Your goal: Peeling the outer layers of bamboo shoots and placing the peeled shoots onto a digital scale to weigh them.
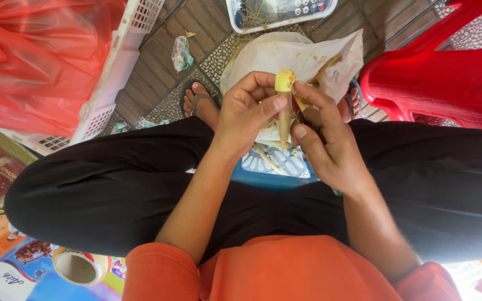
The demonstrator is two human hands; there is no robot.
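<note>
A wooden-slat and pebble floor lies beyond the fingers. On it rest a crumpled white sack, a small plastic wrapper, a scale, a red plastic chair and a white crate.

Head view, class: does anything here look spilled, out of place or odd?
Yes. Dry straw-like scraps litter the white bag below the hands, and a crumpled wrapper lies loose on the floor.

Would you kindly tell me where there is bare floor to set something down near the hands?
Bare floor lies between the white crate and the paper bag, apart from a small wrapper. By the left hand and right hand it is crowded.
</note>
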